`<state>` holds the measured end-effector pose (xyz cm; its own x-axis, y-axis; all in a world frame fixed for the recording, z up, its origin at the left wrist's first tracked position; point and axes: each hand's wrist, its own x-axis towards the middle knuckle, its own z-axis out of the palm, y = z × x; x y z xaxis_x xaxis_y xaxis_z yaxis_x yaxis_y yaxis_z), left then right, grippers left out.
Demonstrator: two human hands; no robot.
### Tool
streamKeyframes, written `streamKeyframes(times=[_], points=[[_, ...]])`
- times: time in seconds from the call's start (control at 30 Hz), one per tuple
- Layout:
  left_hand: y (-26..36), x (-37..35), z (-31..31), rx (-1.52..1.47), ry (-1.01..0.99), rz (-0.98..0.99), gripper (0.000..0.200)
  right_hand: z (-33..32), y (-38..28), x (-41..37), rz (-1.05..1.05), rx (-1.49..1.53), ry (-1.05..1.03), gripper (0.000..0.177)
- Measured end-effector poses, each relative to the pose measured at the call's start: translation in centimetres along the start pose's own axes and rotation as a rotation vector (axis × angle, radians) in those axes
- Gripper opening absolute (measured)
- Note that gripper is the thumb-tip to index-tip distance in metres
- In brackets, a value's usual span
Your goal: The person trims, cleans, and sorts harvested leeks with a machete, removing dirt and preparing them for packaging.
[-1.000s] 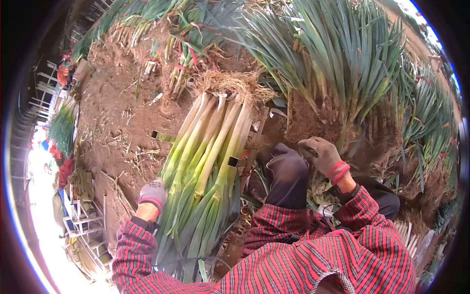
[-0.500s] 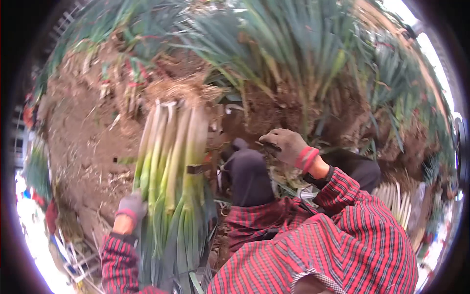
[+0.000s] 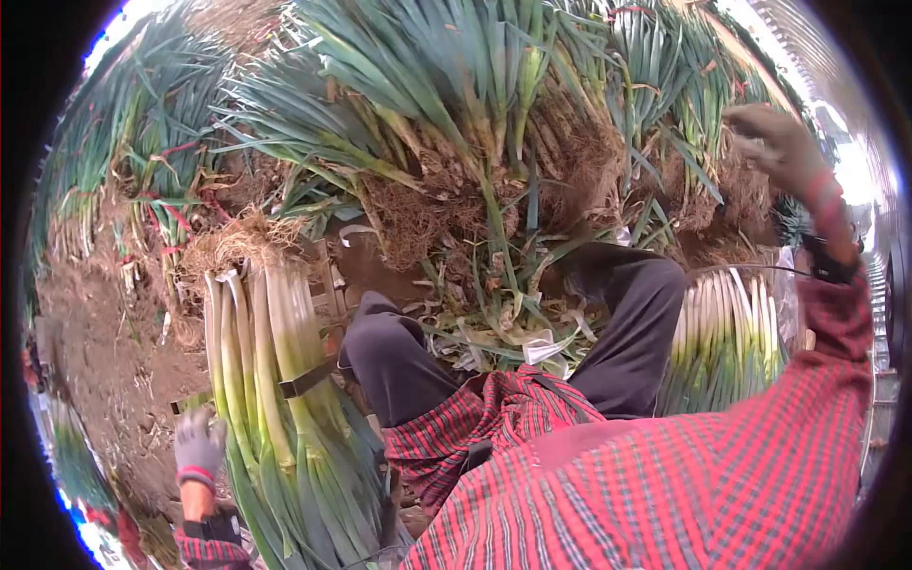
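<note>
A thick bundle of leeks [image 3: 285, 418] lies at the left, roots away from me, green leaves toward me. My left hand [image 3: 199, 445], in a grey glove with a pink cuff, rests against its left side, fingers stretched out. A short dark flat bar [image 3: 309, 378] stands against the bundle's right side. My right hand [image 3: 784, 152], gloved too, is raised at the far right, somewhat blurred, with loosely bent fingers apart. In this view it overlaps the upright leeks [image 3: 703, 95] at the back right.
A large heap of leeks with soily roots [image 3: 475, 123] stands in front of me. Trimmed leeks [image 3: 727, 332] lie to the right of my knees. Torn leaves and peelings [image 3: 503, 332] litter the ground between my legs. Bare soil [image 3: 104, 351] shows at the left.
My right hand has moved from above my knees out to the far right and up. My left hand stays beside the bundle. The view has turned toward the right.
</note>
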<state>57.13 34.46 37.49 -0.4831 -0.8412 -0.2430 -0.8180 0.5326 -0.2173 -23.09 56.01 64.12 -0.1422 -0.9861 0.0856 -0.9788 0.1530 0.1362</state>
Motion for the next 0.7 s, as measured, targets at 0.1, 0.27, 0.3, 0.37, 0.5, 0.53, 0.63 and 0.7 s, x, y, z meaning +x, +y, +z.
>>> streamKeyframes(times=[0.1,0.27,0.3,0.37,0.5,0.53,0.63,0.7], points=[[10.6,7.6,-11.8,-0.295,0.218,0.066,0.037,-5.5,-0.5,-3.8,0.149,0.045,-0.198,0.026],[26.1,14.7,-22.0,-0.510,0.136,0.422,0.031,5.6,-6.2,-5.6,0.068,0.724,-0.510,0.032],[28.5,16.3,-22.7,-0.575,0.162,0.460,0.031,11.1,-6.6,-5.8,0.015,0.914,-0.493,0.030],[32.8,18.3,-24.1,-0.907,0.219,0.501,0.031,19.9,-9.1,-4.9,-0.049,0.842,-0.528,0.035],[38.4,19.5,-25.7,-2.021,-0.133,0.400,0.023,30.0,-13.8,0.4,0.084,0.972,-0.599,0.039],[39.4,20.5,-24.6,-1.945,-0.144,0.430,0.023,32.7,-13.9,2.4,0.135,1.099,-0.607,0.041],[41.7,24.4,-18.2,-1.341,0.075,0.569,0.028,35.3,-13.3,10.0,0.150,0.978,-0.448,0.047],[42.6,25.9,-15.7,-0.934,0.103,0.469,0.030,37.2,-12.9,16.3,0.225,0.821,-0.321,0.055]])
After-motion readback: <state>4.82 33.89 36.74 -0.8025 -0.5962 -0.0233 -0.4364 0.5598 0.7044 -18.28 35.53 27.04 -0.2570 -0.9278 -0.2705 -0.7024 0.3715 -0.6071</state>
